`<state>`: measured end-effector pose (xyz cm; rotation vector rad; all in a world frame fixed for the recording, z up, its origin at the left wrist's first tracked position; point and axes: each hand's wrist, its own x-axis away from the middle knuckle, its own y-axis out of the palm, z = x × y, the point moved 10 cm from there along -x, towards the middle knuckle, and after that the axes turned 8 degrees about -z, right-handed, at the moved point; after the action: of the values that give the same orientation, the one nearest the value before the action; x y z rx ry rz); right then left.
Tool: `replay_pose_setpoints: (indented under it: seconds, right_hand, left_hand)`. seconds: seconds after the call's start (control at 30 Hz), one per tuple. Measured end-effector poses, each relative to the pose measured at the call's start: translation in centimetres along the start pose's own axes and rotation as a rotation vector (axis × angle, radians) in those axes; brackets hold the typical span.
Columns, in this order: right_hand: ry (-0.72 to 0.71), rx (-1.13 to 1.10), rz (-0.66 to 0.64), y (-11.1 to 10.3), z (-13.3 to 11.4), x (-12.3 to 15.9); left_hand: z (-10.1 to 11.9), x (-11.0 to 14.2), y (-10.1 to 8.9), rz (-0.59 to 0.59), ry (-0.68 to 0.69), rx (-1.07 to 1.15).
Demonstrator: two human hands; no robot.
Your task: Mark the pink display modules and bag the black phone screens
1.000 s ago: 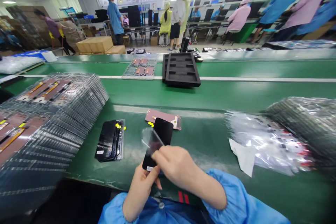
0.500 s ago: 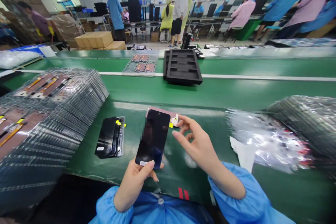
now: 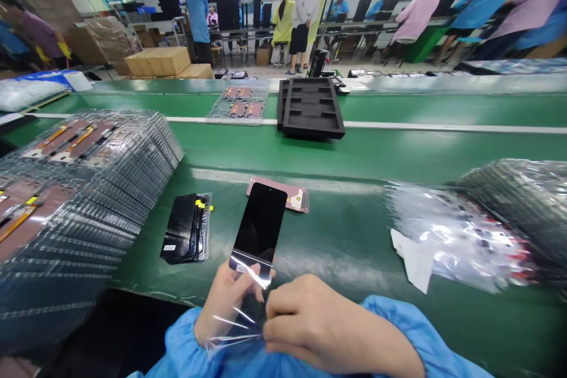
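My left hand point(image 3: 230, 295) grips the lower end of a black phone screen point(image 3: 261, 224), thumb on its front near a small white label. A clear protective film point(image 3: 239, 331) is bent back off the lower part of the screen. My right hand point(image 3: 305, 319) is closed on the film's edge, close to my body. Behind the held screen a pinkish screen panel point(image 3: 299, 198) lies on the green bench. Left of my hands is a small pile of black phone screens point(image 3: 181, 230) with yellow tabs.
Stacked clear trays point(image 3: 146, 159) with panels rise at the left. Black foam trays point(image 3: 312, 106) and a clear tray of panels point(image 3: 239, 107) sit on the green belt. At the right are plastic bags point(image 3: 460, 242), a white paper piece point(image 3: 414, 263) and more stacked trays point(image 3: 527, 201).
My right hand has moved from the screen's upper right corner down toward my body, pulling the clear film back from the screen. My left hand still holds the screen in about the same place.
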<state>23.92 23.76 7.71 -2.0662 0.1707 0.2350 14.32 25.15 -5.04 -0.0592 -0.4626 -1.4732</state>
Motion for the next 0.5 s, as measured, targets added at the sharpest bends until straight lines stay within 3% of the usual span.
replay_pose_setpoints:
  seconds: [0.1, 0.2, 0.37, 0.5]
  right_hand:
    - [0.003, -0.185, 0.014, -1.9, 0.6, 1.6]
    - [0.06, -0.292, 0.048, -3.8, 2.5, 3.5]
    - [0.177, -0.322, 0.091, -5.3, 5.4, 5.8]
    - [0.198, -0.327, 0.131, -5.9, 6.1, 6.3]
  left_hand:
    - [0.8, 0.4, -0.3, -0.014, -0.017, 0.007]
    - [2.2, 0.8, -0.2, -0.04, 0.062, 0.033]
    - [2.3, 1.1, 0.2, -0.099, 0.06, 0.041]
    - [2.0, 1.3, 0.5, -0.153, 0.065, 0.015]
